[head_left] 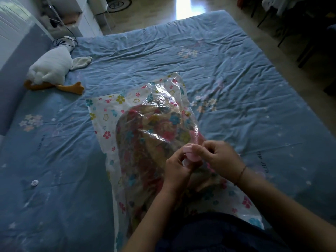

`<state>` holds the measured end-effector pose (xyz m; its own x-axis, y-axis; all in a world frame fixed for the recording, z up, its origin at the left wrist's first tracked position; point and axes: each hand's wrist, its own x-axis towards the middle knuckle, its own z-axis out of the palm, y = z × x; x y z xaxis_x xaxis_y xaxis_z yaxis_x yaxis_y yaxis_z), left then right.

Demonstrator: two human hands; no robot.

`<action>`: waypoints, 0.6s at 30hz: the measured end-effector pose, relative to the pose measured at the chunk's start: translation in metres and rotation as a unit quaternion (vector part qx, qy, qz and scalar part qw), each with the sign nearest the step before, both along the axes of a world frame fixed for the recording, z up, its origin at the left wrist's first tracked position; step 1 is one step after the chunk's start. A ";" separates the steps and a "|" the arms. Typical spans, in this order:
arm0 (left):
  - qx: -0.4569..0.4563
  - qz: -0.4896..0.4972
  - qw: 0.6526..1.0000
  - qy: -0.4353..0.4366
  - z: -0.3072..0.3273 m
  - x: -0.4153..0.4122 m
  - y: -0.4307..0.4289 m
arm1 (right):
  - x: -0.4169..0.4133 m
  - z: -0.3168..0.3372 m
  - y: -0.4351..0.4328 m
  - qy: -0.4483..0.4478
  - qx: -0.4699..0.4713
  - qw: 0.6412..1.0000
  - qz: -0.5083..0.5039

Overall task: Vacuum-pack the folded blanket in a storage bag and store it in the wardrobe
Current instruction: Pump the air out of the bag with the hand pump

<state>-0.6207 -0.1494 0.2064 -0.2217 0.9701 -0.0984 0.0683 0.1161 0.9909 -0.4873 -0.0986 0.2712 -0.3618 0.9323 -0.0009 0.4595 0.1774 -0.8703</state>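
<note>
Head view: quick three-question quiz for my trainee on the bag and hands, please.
1. True or false: the blanket is already inside the storage bag.
2. What do the left hand and right hand hold between them? A) a pink round piece B) a vacuum hose C) a pillow
3. Fill in: the plush goose lies on the bed, off to the bag's far ____.
Key: 1 true; 2 A; 3 left.

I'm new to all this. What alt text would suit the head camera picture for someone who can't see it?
A person's left hand and right hand pinch a small pink disc over a flowered plastic bag holding a folded blanket, on a blue bed. A white toy goose lies far left.
</note>
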 end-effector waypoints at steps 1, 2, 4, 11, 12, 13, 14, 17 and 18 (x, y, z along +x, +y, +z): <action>-0.001 0.001 1.000 0.010 0.000 -0.001 0.000 | 0.001 0.003 0.001 -0.004 0.005 1.000 0.000; -0.003 0.002 1.000 0.014 0.001 -0.002 0.001 | 0.001 0.015 0.000 0.008 0.023 1.000 0.004; -0.007 0.001 1.000 0.006 0.001 -0.003 0.002 | 0.001 0.053 -0.002 0.069 0.068 0.995 0.014; -0.012 0.011 1.000 0.001 0.002 0.001 0.002 | 0.003 0.048 -0.003 0.105 0.056 0.993 0.011; -0.014 0.008 1.000 0.006 0.001 0.001 0.002 | 0.002 0.031 -0.002 0.057 0.037 0.998 0.014; -0.014 0.005 1.000 0.012 0.001 0.000 0.001 | 0.002 0.015 -0.001 0.022 0.025 0.999 0.015; -0.015 0.004 1.000 0.016 0.001 0.000 0.000 | 0.002 0.007 -0.001 0.009 0.020 1.000 0.013; -0.010 0.001 1.000 0.004 0.004 -0.002 0.001 | 0.002 0.041 -0.006 0.067 0.047 0.997 0.013; -0.010 -0.001 1.000 -0.004 0.005 -0.003 0.000 | 0.003 0.060 -0.007 0.112 0.058 0.992 0.017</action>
<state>-0.6233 -0.1491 0.2111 -0.2198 0.9683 -0.1189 0.0612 0.1353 0.9889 -0.4845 -0.1060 0.3307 -0.3716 0.9087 0.1904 0.2491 0.2951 -0.9224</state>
